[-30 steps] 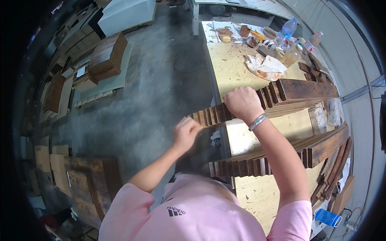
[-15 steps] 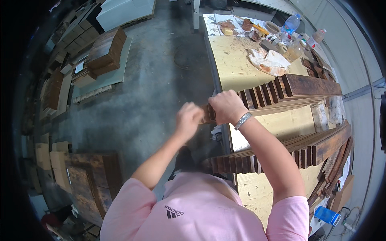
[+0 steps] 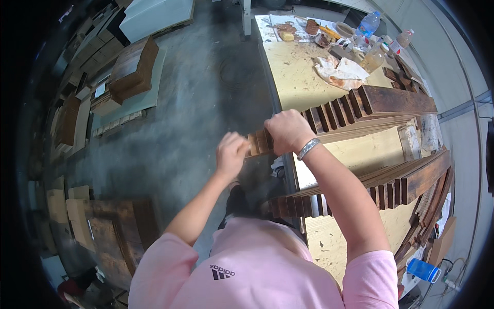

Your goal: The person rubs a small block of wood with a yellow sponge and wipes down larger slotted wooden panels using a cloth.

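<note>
A row of dark-stained wooden boards [image 3: 396, 101], stacked in a stepped, overlapping line, runs across the table and past its left edge. My right hand [image 3: 291, 132], with a silver bracelet on the wrist, is closed over the row near that edge, its fingers wrapped down over the boards. At the row's left end, my left hand [image 3: 231, 154] is curled with the fingers bent in, close against the last board. Whatever lies inside those fingers is hidden. Nearer to me lies a second stepped row of boards [image 3: 426, 177], partly behind my right forearm.
On the pale yellow table [image 3: 293, 67] lie a stained white cloth [image 3: 339, 73], a blue-capped bottle [image 3: 368, 24] and a jar of yellowish liquid [image 3: 374, 58]. A blue bottle [image 3: 423, 270] is at lower right. Brown panels [image 3: 116, 237] and stacked boxes stand on the floor at left.
My left hand has moved a little left, and more of the end boards shows between my hands. My right hand keeps its grip. The whole view has shifted slightly.
</note>
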`<state>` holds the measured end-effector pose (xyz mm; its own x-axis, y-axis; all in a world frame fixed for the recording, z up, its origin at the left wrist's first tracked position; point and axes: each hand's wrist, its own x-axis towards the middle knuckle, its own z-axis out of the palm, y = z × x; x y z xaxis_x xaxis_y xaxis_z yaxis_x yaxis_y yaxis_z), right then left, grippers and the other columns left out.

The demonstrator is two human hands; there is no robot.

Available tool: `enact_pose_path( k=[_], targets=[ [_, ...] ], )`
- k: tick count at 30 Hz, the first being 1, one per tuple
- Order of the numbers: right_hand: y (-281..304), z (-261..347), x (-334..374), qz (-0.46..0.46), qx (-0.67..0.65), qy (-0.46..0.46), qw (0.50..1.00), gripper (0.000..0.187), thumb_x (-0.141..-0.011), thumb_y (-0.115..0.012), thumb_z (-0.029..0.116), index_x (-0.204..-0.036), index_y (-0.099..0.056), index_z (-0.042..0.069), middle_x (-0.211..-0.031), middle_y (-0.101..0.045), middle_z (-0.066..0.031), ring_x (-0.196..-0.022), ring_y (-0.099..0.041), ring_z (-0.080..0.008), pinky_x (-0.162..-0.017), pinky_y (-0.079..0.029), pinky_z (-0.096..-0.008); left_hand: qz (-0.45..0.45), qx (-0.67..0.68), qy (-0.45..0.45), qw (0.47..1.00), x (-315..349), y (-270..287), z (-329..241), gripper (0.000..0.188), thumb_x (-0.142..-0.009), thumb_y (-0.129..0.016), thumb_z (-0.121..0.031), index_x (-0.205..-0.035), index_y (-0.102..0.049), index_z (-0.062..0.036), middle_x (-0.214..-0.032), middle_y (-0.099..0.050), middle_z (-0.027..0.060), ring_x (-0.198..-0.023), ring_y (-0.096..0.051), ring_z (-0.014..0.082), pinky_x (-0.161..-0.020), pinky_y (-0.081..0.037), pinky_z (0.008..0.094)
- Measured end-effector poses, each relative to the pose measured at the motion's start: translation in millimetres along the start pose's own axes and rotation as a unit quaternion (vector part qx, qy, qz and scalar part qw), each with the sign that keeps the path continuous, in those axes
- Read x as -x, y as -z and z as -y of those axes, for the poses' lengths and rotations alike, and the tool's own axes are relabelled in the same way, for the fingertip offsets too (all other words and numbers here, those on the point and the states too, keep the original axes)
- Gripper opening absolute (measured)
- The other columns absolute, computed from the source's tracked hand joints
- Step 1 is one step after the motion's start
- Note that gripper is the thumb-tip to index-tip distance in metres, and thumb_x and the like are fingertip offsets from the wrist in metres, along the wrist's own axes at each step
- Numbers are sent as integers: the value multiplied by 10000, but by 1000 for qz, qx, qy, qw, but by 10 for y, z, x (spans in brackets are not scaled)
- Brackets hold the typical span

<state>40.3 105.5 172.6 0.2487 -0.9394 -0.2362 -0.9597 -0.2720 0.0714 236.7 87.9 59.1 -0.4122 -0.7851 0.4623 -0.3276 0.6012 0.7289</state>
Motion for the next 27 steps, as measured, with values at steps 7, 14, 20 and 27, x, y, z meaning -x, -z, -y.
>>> enact_pose_path(
  k=[7,14,20,27],
  targets=[
    [-82,-16,-19,8,-13,-4,1000,244,-600,-752,180,-833,-735,108,-807,-729,-114,-817,-725,-288,-731,-570,-383,23,1,-3,1000,242,18,-77,97,-776,-736,-43,-766,-642,-23,-726,-553,95,-720,-542,277,-642,-435,401],
    [-83,18,-4,-6,-4,-15,1000,207,-613,-718,179,-806,-735,107,-770,-721,-116,-810,-722,-291,-714,-567,-384,-14,-11,1,1000,86,-42,11,108,-764,-726,19,-748,-623,-7,-696,-536,98,-702,-521,259,-651,-427,372],
    [-53,33,-5,-8,-5,-11,1000,233,-616,-720,176,-840,-735,112,-778,-721,-107,-800,-722,-285,-709,-565,-380,-29,21,21,999,-172,11,-5,109,-765,-711,21,-731,-611,-4,-704,-537,97,-715,-528,265,-656,-433,377],
    [-24,27,22,16,-7,-29,999,266,-614,-734,182,-874,-734,125,-772,-718,-102,-789,-717,-289,-701,-556,-385,32,51,-32,998,222,55,16,106,-753,-736,-1,-751,-631,-13,-696,-550,84,-689,-537,260,-637,-431,381]
  ],
)
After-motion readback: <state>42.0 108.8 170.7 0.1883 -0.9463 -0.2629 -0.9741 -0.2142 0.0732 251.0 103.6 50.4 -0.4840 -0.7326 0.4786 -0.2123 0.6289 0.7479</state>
